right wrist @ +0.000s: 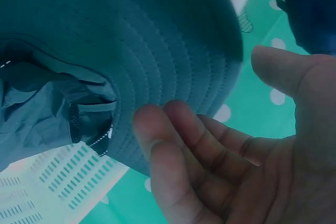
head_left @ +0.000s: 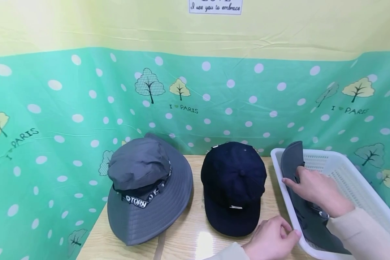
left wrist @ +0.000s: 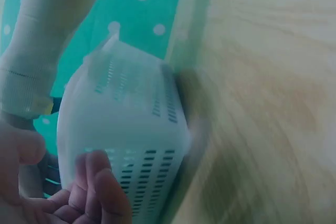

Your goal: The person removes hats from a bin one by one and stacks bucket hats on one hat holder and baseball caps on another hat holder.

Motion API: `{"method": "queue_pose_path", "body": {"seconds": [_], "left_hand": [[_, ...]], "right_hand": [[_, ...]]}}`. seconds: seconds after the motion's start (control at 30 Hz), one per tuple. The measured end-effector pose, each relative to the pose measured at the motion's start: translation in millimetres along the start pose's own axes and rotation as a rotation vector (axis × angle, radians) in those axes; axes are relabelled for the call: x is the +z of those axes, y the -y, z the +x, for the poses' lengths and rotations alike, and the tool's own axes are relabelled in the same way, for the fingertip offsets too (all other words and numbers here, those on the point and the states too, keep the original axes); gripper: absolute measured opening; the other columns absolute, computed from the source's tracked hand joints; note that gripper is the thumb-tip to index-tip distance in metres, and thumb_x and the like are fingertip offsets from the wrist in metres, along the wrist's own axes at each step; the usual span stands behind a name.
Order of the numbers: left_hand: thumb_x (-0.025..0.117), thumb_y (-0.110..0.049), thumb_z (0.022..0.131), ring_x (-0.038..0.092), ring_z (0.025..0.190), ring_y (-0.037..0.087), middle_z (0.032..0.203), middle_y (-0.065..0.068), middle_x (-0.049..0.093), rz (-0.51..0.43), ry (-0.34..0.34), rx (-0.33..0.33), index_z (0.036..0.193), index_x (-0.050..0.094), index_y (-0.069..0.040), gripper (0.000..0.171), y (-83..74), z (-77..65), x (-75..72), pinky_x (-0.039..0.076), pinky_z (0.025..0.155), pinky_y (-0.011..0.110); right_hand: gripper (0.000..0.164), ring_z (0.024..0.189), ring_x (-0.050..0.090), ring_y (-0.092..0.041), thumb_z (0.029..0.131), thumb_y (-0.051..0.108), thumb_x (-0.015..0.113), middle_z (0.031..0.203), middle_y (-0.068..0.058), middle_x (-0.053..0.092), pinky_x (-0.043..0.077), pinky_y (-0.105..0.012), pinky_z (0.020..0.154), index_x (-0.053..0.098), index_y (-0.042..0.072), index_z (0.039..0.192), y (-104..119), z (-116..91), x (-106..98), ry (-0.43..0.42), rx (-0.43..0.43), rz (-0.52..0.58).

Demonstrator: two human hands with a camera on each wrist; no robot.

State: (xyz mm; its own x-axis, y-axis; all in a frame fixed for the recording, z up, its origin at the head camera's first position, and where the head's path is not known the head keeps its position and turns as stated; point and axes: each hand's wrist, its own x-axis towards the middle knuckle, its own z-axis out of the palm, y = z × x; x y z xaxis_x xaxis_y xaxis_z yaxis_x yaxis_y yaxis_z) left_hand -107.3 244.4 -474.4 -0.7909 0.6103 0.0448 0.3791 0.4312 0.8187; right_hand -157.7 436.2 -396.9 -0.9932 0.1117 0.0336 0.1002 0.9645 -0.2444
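A dark grey wide-brimmed hat lies inside a white plastic basket, its brim tilted up along the left wall. My right hand is over this hat, thumb spread away from the fingers. In the right wrist view the bent fingers lie in front of the stitched brim, with nothing gripped between them and the thumb; whether they touch it I cannot tell. At the basket's near left rim is my left hand, loosely bent and holding nothing. Its fingers appear before the slotted basket wall.
A grey wide-brimmed hat with a lettered band sits at the left of the wooden table. Between it and the basket stands a black baseball cap, brim toward me. A green dotted curtain hangs behind and at both sides.
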Motion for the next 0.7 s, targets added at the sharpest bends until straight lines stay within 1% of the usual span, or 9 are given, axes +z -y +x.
{"method": "queue_pose_path", "body": {"seconds": [0.1, 0.17, 0.27, 0.33, 0.4, 0.53, 0.63, 0.7], "left_hand": [[0.059, -0.04, 0.092, 0.047, 0.062, -0.007, 0.064, -0.021, 0.05, -0.055, -0.022, -0.003, 0.084, 0.059, -0.025, 0.017, -0.4, 2.5, 5.1, 0.039, 0.059, 0.011], [0.059, -0.036, 0.092, 0.048, 0.06, -0.007, 0.062, -0.02, 0.051, -0.104, -0.02, -0.01, 0.085, 0.059, -0.023, 0.015, -1.0, 4.0, 7.6, 0.04, 0.06, 0.011], [0.061, -0.03, 0.092, 0.05, 0.053, -0.006, 0.057, -0.016, 0.053, -0.197, 0.001, -0.032, 0.084, 0.056, -0.02, 0.014, -2.4, 5.9, 10.7, 0.041, 0.057, 0.012], [0.061, -0.027, 0.092, 0.05, 0.047, -0.004, 0.053, -0.013, 0.053, -0.278, 0.023, -0.058, 0.082, 0.054, -0.019, 0.016, -3.7, 7.2, 12.1, 0.042, 0.053, 0.014], [0.062, -0.025, 0.092, 0.05, 0.043, -0.003, 0.051, -0.011, 0.054, -0.348, 0.036, -0.078, 0.079, 0.051, -0.018, 0.018, -4.7, 8.6, 13.4, 0.042, 0.048, 0.015], [0.063, -0.018, 0.091, 0.049, 0.039, 0.001, 0.051, -0.004, 0.056, -0.49, 0.046, -0.127, 0.077, 0.048, -0.016, 0.021, -6.9, 10.9, 15.8, 0.04, 0.041, 0.017], [0.063, -0.014, 0.09, 0.048, 0.039, 0.004, 0.053, 0.001, 0.058, -0.57, 0.047, -0.156, 0.076, 0.048, -0.015, 0.021, -8.3, 11.9, 17.8, 0.042, 0.04, 0.018], [0.063, -0.012, 0.09, 0.048, 0.039, 0.004, 0.053, 0.003, 0.059, -0.595, 0.045, -0.166, 0.076, 0.047, -0.014, 0.021, -8.9, 12.3, 18.8, 0.044, 0.041, 0.019]], "right_hand": [[0.075, 0.061, 0.051, -0.025, 0.086, 0.063, 0.055, 0.07, -0.012, 0.052, 0.036, -0.037, 0.047, 0.053, -0.009, 0.106, -2, 2, 4, 0.019, 0.012, -0.021], [0.077, 0.062, 0.053, -0.027, 0.087, 0.064, 0.053, 0.072, -0.016, 0.055, 0.037, -0.038, 0.046, 0.053, -0.011, 0.108, -2, 3, 6, 0.024, 0.014, -0.036], [0.077, 0.069, 0.06, -0.035, 0.087, 0.059, 0.055, 0.081, -0.025, 0.06, 0.041, -0.043, 0.047, 0.052, -0.014, 0.112, -2, 5, 11, 0.009, -0.002, -0.056], [0.075, 0.073, 0.061, -0.039, 0.088, 0.058, 0.056, 0.085, -0.028, 0.061, 0.043, -0.047, 0.048, 0.053, -0.013, 0.112, -1, 6, 13, 0.003, -0.014, -0.064], [0.069, 0.072, 0.061, -0.039, 0.088, 0.055, 0.056, 0.081, -0.025, 0.062, 0.043, -0.048, 0.048, 0.055, -0.011, 0.108, 0, 7, 15, -0.002, -0.023, -0.069], [0.056, 0.062, 0.057, -0.03, 0.091, 0.049, 0.055, 0.069, -0.014, 0.057, 0.041, -0.045, 0.048, 0.056, -0.006, 0.099, 2, 8, 19, 0.011, -0.018, -0.059], [0.043, 0.059, 0.055, -0.028, 0.094, 0.039, 0.053, 0.068, -0.013, 0.056, 0.04, -0.044, 0.047, 0.057, -0.003, 0.094, 3, 9, 23, -0.001, -0.019, -0.047], [0.036, 0.057, 0.053, -0.028, 0.095, 0.034, 0.051, 0.067, -0.013, 0.055, 0.039, -0.044, 0.046, 0.056, -0.001, 0.089, 3, 8, 24, -0.016, -0.025, -0.042]]}}
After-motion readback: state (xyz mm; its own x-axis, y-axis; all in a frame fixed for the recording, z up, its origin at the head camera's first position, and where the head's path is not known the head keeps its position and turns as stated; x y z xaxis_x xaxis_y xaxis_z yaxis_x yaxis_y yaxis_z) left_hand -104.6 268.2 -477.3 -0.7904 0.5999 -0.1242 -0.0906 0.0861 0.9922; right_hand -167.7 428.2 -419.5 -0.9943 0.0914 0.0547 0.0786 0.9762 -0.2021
